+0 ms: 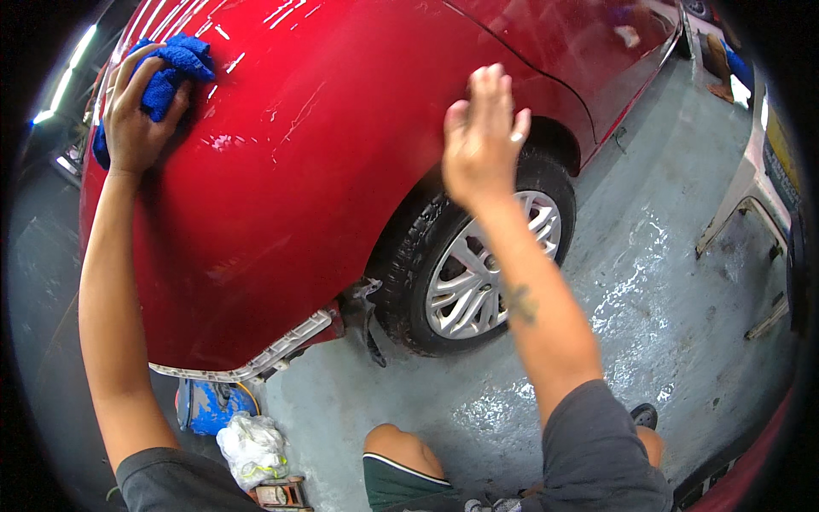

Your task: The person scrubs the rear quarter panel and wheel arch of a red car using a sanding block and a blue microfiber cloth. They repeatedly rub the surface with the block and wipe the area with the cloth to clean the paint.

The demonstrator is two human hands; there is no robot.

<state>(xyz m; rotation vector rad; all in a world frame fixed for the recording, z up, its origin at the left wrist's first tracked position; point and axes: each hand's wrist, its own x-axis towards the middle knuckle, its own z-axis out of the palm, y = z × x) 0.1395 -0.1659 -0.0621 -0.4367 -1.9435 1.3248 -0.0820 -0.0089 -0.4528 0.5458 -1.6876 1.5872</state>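
My left hand (pixel 141 119) is closed round a crumpled blue cloth (pixel 183 64) at the upper left, against the rounded end of a red car panel (pixel 299 196). Farther right, above the wheel (pixel 465 299), my right hand (pixel 482 149) has its fingers stretched out over the same panel. It is slightly blurred, and I cannot tell whether the palm touches the paint. Pale scratch-like marks (pixel 300 119) show on the panel between my hands. A strip of pale trim (pixel 290 346) runs along the panel's lower edge.
On the grey floor (pixel 631 299), which has wet-looking shiny patches, a blue container (pixel 213 405) and a clear plastic bag (pixel 253 444) lie below the trim. A white stand (pixel 751 196) is at the right. Beyond it, part of another person (pixel 725 72) shows at the far right.
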